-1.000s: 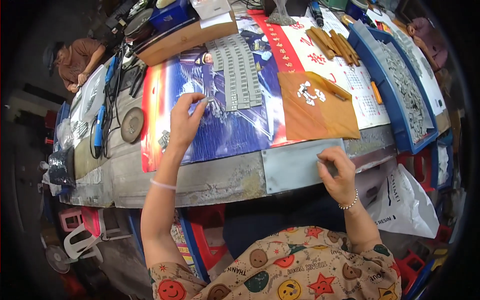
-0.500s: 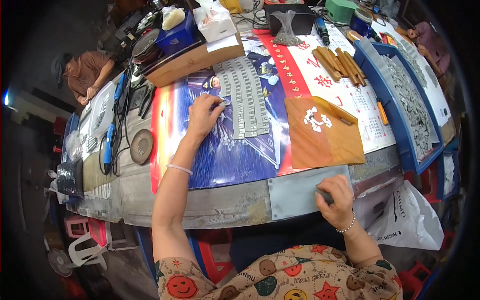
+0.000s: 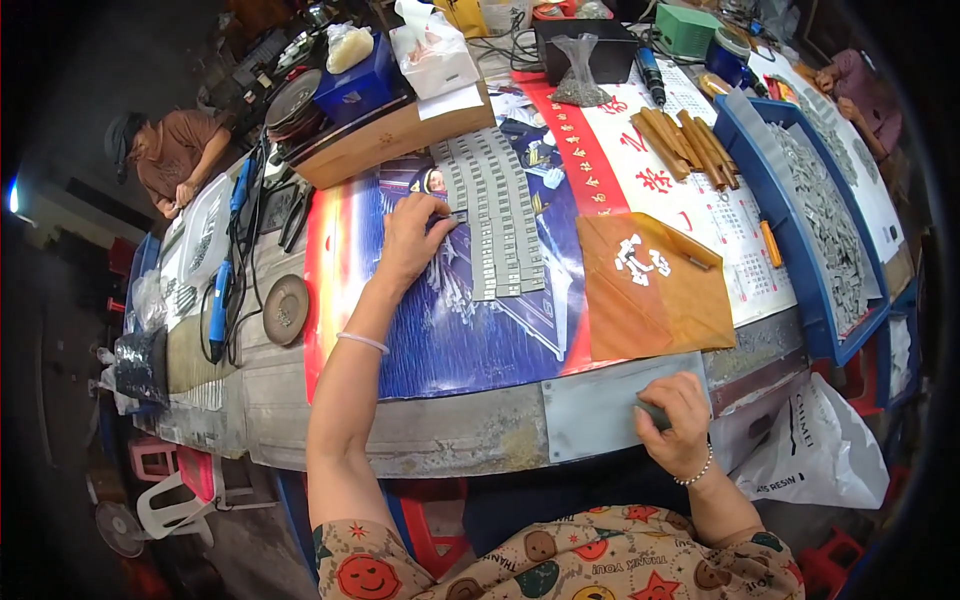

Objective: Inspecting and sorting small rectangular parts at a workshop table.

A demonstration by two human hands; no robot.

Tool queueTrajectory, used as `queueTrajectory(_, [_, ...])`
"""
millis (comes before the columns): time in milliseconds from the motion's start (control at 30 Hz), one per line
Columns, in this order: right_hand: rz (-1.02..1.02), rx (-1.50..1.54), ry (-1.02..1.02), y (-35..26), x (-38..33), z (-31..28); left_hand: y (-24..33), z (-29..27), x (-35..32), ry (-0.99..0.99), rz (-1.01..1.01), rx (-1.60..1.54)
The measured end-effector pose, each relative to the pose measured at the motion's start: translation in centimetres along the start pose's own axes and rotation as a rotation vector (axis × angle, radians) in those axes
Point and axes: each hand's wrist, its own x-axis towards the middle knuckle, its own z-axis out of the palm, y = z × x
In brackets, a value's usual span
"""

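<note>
Around, left to right: clear plastic tray of small grey parts [image 3: 207,240], blue-handled tools [image 3: 219,310] with black cable, shallow round brown dish [image 3: 286,310], long light-wood box [image 3: 400,145]. Glossy blue, red and white poster [image 3: 450,355] under the work area. Translucent orange-brown sheet [image 3: 670,325] carries small white bits, lying between the work and the deep blue tray [image 3: 835,345] of grey parts. Orange-handled tool [image 3: 770,243] just beside that tray.

Left hand [image 3: 408,242]: arm reaches up across the poster, thumb and forefinger close together at the left edge of the flat grey pieces in long columns [image 3: 495,215] (can't tell if they pinch one). Those lie on the poster, right of that hand. Right hand [image 3: 682,425]: elbow bent, fingers curled, gripping a dark grey-green piece [image 3: 656,413] at the right part of the flat pale-grey plate [image 3: 595,410] by the table edge.

Count: two blue-handled tools, one dish, one wood box, one plate, one sheet, one orange-handled tool, one dark piece. Grey pieces too small to count.
</note>
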Motion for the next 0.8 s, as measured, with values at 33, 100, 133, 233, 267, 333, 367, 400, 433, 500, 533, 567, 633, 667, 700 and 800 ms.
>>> queueTrajectory(33, [-0.002,0.003,0.003,0.0,0.0,0.1,0.1,0.1,0.1,0.006,0.01,-0.005])
queueTrajectory(100, [0.007,-0.007,0.001,0.1,0.0,0.1,-0.3,0.4,0.3,0.017,0.039,-0.003])
queueTrajectory(133, [0.005,-0.006,0.005,0.1,0.0,0.1,-0.2,0.5,0.3,0.035,0.067,-0.012])
queueTrajectory(233, [-0.007,-0.004,0.005,0.0,0.2,0.2,-0.3,0.3,0.5,0.057,0.06,-0.01])
queueTrajectory(267, [0.003,-0.001,0.002,-0.1,0.2,0.3,-0.4,0.1,0.3,0.061,0.046,0.003])
queueTrajectory(333, [0.012,-0.003,0.0,-0.3,0.0,0.6,-1.2,0.0,-0.2,0.091,0.103,-0.003])
queueTrajectory(367, [0.006,-0.004,0.002,-0.4,-0.1,0.8,-1.9,0.3,-0.6,0.111,0.118,0.042])
queueTrajectory(400, [0.019,0.007,0.0,-0.4,-0.2,0.8,-1.4,0.4,-0.7,0.143,0.13,0.046])
queueTrajectory(433, [0.023,0.005,0.013,-0.4,-0.3,1.0,-0.9,0.4,-0.9,0.158,0.131,0.026])
queueTrajectory(500, [0.053,-0.003,0.005,-0.6,-0.6,0.4,2.6,-0.7,-0.9,0.187,0.136,-0.027])
queueTrajectory(533, [0.034,0.014,0.003,-0.7,-0.6,0.4,4.2,-1.4,-1.3,0.201,0.127,-0.039])
queueTrajectory(567, [0.035,0.01,0.025,-0.8,-0.6,0.4,5.3,-2.1,-2.1,0.208,0.142,-0.083])
queueTrajectory(633, [0.024,0.017,0.051,-1.0,-1.1,0.2,7.6,-2.7,-4.2,0.211,0.149,-0.133])
queueTrajectory(667, [0.028,0.016,0.047,-0.9,-1.2,0.0,9.7,-3.3,-5.4,0.207,0.142,-0.183])
queueTrajectory(700, [0.034,0.009,0.052,-0.8,-1.2,0.1,12.1,-4.2,-6.4,0.201,0.147,-0.238])
queueTrajectory(800, [0.022,0.002,0.062,-0.4,-1.5,0.5,17.6,-5.4,-10.8,0.096,0.101,-0.385])
